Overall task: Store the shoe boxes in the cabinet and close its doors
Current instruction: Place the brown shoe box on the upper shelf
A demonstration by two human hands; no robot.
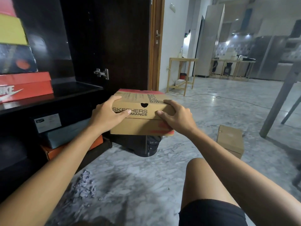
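I hold a brown Skechers shoe box (140, 126) in front of the open black cabinet (76, 88). My left hand (108, 114) grips its left end and my right hand (176, 115) grips its right end. The box rests on or hangs just above a black box (138, 144) on the floor; I cannot tell which. On the cabinet's shelf at the left stands a stack: a red Nike box (27, 86), a dark box (16, 59) and a yellow box (11, 31). Below the shelf lie a grey box (65, 132) and an orange box (52, 151). The cabinet door (123, 46) stands open.
A small brown carton (231, 139) sits on the marble floor at the right. A grey table leg (280, 101) slants at the far right. My bare knee (203, 176) is raised in the foreground. A wooden side table (182, 75) stands by the far wall.
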